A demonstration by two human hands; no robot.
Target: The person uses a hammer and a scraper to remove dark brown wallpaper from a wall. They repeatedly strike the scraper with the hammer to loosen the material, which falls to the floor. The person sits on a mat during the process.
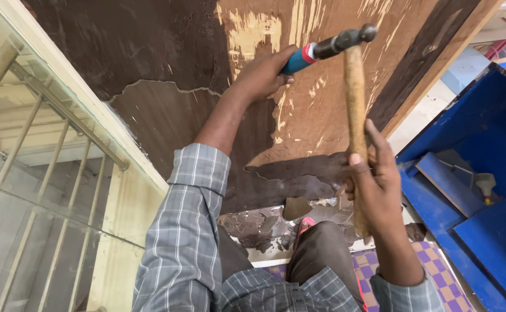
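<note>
Blue-handled with a red collar and dark metal shank, the chisel-like tool (322, 49) lies against the large wooden board (322, 110), near its upper middle, where brown veneer (149, 52) has come away to bare pale wood. The left hand (261, 75) is wrapped tight around that handle. The right hand (377, 185) grips the lower end of a pale wooden hammer handle (355, 110), its dark head touching the tool's shank. Veneer scraps (264, 222) litter the board's lower edge. Blue panels (484, 231) stand off the board's right edge.
</note>
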